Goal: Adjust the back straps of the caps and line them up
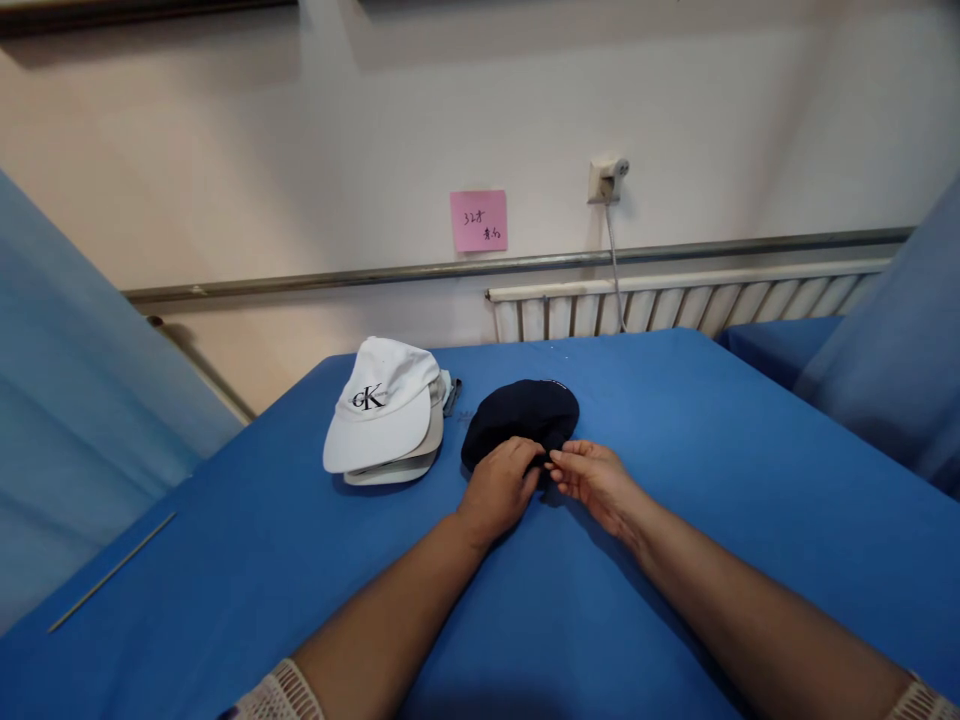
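A dark navy cap [519,412] lies on the blue-covered table, its crown toward the far side and no brim plainly visible. My left hand [501,485] is closed on its near edge, fingers curled over the fabric. Close beside it, my right hand [596,482] pinches at the same near edge, where a small dark end hangs down; whether this is a strap I cannot make out. To the left of both hands sits a stack of caps, with a white cap [390,405] bearing black letters on top and paler brims showing underneath.
The table [600,640] is covered in blue cloth. A thin stick [112,572] lies near its left edge. Blue curtains [67,400] hang at both sides. Behind are a metal rail [360,278], a radiator [660,305], a plugged socket [604,182] and a pink note [479,221].
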Demonstrator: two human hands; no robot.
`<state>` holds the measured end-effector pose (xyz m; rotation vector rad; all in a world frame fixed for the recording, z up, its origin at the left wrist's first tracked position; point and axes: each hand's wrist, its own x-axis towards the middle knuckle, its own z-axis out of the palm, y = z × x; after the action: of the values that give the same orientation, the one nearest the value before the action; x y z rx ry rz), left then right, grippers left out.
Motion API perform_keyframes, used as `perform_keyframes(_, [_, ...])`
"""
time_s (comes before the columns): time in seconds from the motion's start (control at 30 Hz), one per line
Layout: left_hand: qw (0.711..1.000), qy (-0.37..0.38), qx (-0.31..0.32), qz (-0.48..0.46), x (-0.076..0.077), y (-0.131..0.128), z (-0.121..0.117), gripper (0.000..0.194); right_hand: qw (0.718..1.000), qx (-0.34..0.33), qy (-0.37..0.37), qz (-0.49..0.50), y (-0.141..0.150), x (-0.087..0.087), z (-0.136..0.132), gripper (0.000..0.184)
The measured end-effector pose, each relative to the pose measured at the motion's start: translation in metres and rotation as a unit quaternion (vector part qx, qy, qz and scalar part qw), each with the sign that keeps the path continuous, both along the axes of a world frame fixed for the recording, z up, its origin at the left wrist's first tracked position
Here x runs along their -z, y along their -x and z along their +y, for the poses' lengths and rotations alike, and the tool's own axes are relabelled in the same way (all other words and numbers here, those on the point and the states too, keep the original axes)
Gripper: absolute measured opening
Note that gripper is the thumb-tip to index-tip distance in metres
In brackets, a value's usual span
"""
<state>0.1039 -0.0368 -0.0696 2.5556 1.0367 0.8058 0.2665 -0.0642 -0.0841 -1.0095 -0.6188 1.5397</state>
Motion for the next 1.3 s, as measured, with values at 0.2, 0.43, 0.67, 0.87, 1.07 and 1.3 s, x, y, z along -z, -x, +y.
perform_keyframes(0.2, [0.987, 0.093, -0.042, -0.127, 0.007, 0.005, 0.013, 0.015, 0.962, 0.02, -0.182, -0.204, 0.004, 0.016, 0.005, 0.031])
perform_keyframes(0.43, [0.935, 0.289, -0.015, -0.205, 0.009, 0.009, 0.02, 0.021, 0.84, 0.055, -0.305, -0.445, -0.007, 0.019, 0.008, 0.03])
perform_keyframes(0.67, [0.902, 0.348, -0.022, -0.256, 0.011, 0.005, 0.016, 0.022, 0.831, 0.007, -0.298, -0.47, -0.013, 0.024, 0.018, 0.016])
perform_keyframes(0.87, [0.886, 0.378, -0.02, -0.267, 0.007, 0.004, 0.012, 0.026, 0.864, 0.008, -0.221, -0.452, -0.011, 0.027, 0.019, 0.016])
perform_keyframes(1.07, [0.899, 0.344, -0.049, -0.268, 0.004, 0.002, 0.011, 0.025, 0.879, 0.042, -0.183, -0.439, -0.006, 0.028, 0.018, 0.014])
perform_keyframes(1.3, [0.884, 0.365, -0.079, -0.281, 0.0, 0.001, 0.011, 0.027, 0.846, 0.038, -0.304, -0.437, 0.001, 0.015, 0.005, 0.009])
